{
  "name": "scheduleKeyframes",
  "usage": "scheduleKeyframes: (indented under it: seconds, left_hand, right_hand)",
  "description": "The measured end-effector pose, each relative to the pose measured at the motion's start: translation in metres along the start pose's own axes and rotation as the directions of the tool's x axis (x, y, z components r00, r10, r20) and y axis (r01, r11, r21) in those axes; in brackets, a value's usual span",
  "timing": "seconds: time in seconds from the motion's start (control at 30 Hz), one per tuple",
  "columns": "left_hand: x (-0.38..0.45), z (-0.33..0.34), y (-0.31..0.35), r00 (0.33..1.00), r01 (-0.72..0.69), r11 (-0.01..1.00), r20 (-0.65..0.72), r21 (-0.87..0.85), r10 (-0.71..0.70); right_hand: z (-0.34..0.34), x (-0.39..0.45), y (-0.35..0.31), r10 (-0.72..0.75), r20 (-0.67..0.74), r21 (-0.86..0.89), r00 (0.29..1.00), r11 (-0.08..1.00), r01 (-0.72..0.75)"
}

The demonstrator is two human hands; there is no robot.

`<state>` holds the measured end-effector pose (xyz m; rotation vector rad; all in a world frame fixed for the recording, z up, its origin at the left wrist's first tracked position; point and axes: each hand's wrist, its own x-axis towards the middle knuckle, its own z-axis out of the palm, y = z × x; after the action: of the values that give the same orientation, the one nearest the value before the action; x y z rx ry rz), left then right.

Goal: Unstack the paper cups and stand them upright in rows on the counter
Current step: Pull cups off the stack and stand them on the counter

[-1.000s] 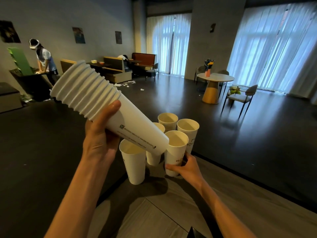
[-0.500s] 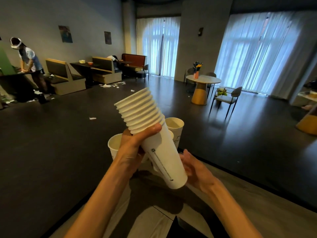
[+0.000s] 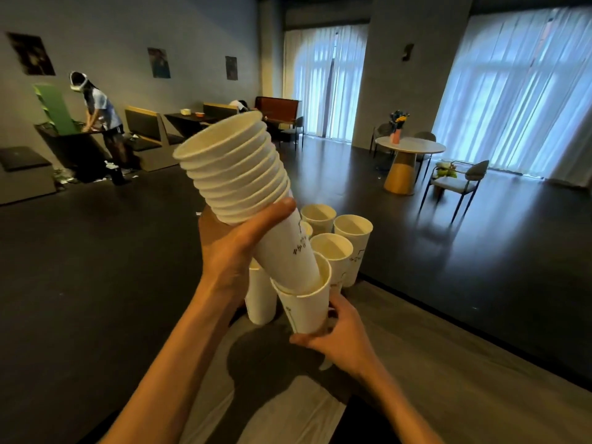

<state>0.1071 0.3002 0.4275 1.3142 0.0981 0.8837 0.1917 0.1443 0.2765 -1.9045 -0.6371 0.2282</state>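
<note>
Gripping the tilted cup stack (image 3: pixel 243 187) was the left hand (image 3: pixel 230 251), fingers wrapped round; right hand (image 3: pixel 336 338) pinched the bottom cup (image 3: pixel 304 302), half slid off, near standing cups (image 3: pixel 352 238) on the counter (image 3: pixel 432 363).

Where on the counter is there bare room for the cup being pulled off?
Bare counter lies right of the right hand, up to the far edge. The far-left corner is crowded by standing cups; the stack and left hand hang over it.

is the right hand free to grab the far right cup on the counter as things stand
Probably not yet: the right hand grips the bottom cup, partly pulled off the stack. The far right cup stands unblocked behind.
</note>
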Motion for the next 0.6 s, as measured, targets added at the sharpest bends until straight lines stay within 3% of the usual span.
scheduleKeyframes:
  seconds: [0.13,0.27,0.6]
  left_hand:
    - [0.015,-0.015,0.023,0.997,-0.071,0.992,-0.030,-0.107,0.068]
    - [0.022,-0.030,0.028,0.994,-0.063,0.989,-0.103,-0.135,0.049]
    - [0.021,-0.030,0.021,0.997,-0.038,0.991,-0.076,-0.126,0.029]
  right_hand:
    - [0.019,0.002,0.022,0.125,0.003,0.067,0.992,0.990,-0.124]
    - [0.031,0.012,0.037,0.099,-0.011,0.018,0.995,0.995,-0.099]
    - [0.031,0.011,0.045,0.110,0.010,0.018,0.994,0.994,-0.110]
